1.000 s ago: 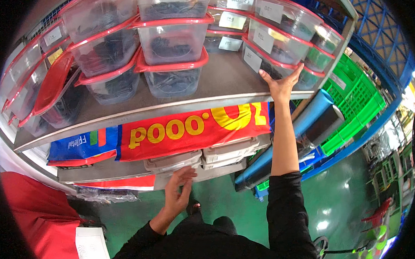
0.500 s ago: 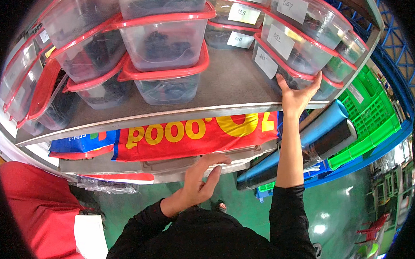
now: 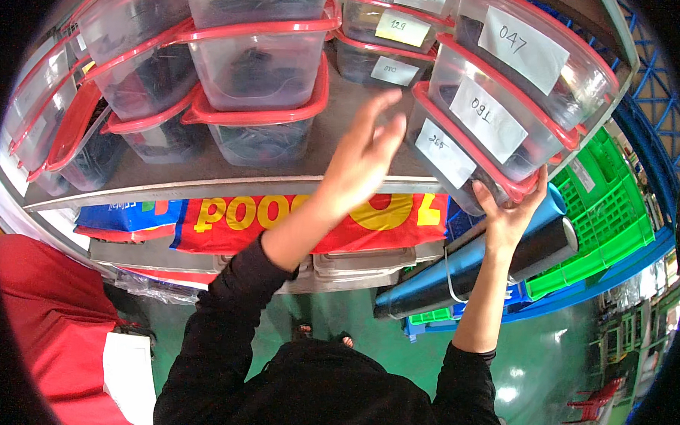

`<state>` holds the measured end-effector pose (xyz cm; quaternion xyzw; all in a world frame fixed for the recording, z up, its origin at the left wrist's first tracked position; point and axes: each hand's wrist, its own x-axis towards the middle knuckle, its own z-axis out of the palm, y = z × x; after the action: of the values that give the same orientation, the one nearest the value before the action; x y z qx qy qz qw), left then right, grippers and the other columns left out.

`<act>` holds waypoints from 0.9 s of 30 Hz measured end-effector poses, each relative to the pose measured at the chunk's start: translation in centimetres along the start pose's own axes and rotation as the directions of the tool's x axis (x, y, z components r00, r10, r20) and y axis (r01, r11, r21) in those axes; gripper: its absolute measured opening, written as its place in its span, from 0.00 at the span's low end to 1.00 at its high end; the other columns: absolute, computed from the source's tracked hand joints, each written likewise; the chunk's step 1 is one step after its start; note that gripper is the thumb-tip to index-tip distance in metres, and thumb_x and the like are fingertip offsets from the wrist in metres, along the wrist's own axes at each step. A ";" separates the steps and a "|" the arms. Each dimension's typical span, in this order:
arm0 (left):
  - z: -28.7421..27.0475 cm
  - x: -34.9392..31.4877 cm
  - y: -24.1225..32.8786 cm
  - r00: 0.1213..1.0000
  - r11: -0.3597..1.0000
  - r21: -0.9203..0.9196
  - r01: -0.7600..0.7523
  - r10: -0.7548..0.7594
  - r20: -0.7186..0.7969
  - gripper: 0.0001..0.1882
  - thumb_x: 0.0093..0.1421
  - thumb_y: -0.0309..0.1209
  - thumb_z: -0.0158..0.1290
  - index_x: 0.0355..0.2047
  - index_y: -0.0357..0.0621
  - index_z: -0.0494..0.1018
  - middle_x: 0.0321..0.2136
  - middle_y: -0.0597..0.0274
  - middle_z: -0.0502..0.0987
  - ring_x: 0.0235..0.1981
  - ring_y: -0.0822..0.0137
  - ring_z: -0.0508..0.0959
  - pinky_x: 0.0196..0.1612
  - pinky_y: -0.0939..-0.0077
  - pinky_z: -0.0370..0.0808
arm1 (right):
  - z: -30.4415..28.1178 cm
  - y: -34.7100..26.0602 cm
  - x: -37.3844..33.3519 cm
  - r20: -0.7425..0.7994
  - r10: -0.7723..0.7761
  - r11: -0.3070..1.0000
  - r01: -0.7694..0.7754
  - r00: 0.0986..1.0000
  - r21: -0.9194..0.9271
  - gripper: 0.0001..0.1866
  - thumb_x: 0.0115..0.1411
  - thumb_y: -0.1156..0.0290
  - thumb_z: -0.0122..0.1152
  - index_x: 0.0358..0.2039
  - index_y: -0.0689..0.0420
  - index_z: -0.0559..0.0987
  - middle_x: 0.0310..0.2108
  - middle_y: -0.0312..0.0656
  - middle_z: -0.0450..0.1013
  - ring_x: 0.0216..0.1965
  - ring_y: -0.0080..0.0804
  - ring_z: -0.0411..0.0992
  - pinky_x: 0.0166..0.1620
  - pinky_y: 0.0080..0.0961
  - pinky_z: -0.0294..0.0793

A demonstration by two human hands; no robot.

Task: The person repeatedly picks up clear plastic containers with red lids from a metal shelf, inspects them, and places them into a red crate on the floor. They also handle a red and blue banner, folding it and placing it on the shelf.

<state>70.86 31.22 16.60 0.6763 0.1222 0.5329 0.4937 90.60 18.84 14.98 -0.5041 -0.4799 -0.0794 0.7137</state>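
At the right end of the shelf [image 3: 339, 104], a stack of clear plastic containers with red lids juts past the front edge at a slant. My right hand [image 3: 509, 215] grips the front corner of the lowest container [image 3: 445, 155], thumb on its front, fingers at its side. On top of that one rest a middle container [image 3: 490, 120] and an upper container [image 3: 524, 48], each with a white label and dark contents. My left hand [image 3: 366, 155] is raised over the shelf, left of the stack, with fingers apart and holding nothing; it is slightly blurred.
More red-lidded containers [image 3: 259, 67] stand in stacks on the left, others [image 3: 390, 61] behind. Under the shelf hangs a red and yellow banner [image 3: 317, 219]. Blue and black rolls [image 3: 496, 255] and green crates [image 3: 599, 199] are at right. A person in red [image 3: 51, 330] is lower left.
The right-hand stack has come forward and turned, now overhanging the shelf edge with my right hand on it. My left hand has risen from below the shelf toward the stack.
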 end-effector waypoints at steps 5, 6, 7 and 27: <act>1.7 6.4 -1.4 0.915 0.875 -0.275 0.397 -0.399 0.054 0.37 0.61 0.53 0.44 0.61 0.38 0.53 0.60 0.56 0.59 0.63 0.64 0.54 0.62 0.63 0.53 | -3.8 0.7 0.6 0.109 0.097 0.993 -0.104 0.989 0.058 0.62 0.32 0.73 0.79 0.64 0.57 0.46 0.59 0.47 0.55 0.59 0.40 0.58 0.61 0.38 0.59; 2.1 7.4 -2.0 0.883 0.826 -0.327 0.458 -0.467 0.056 0.35 0.61 0.53 0.44 0.58 0.37 0.59 0.57 0.56 0.64 0.58 0.65 0.62 0.60 0.63 0.55 | -4.2 0.6 0.8 0.137 0.116 0.988 -0.128 0.984 0.085 0.62 0.31 0.75 0.78 0.64 0.57 0.46 0.58 0.46 0.58 0.58 0.39 0.59 0.61 0.38 0.59; 2.2 7.9 -2.4 0.871 0.785 -0.384 0.486 -0.471 0.140 0.34 0.61 0.53 0.44 0.56 0.37 0.62 0.55 0.56 0.67 0.56 0.65 0.65 0.59 0.63 0.56 | -4.7 0.8 1.1 0.169 0.132 0.982 -0.152 0.977 0.113 0.62 0.31 0.75 0.78 0.64 0.56 0.46 0.57 0.45 0.59 0.58 0.39 0.59 0.61 0.38 0.59; 4.8 -3.8 4.1 0.678 0.518 -0.530 0.671 -0.139 0.722 0.22 0.61 0.45 0.47 0.48 0.41 0.69 0.43 0.58 0.74 0.45 0.65 0.72 0.51 0.69 0.67 | -9.6 -14.5 -15.0 -0.097 0.334 0.921 -0.346 0.938 -0.176 0.59 0.34 0.65 0.77 0.62 0.58 0.48 0.54 0.47 0.61 0.53 0.38 0.64 0.55 0.37 0.67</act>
<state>71.86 24.07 17.87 0.4779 -0.1128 0.1486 0.8584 79.79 -1.32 12.52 -0.6427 -0.3516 -0.0162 0.6805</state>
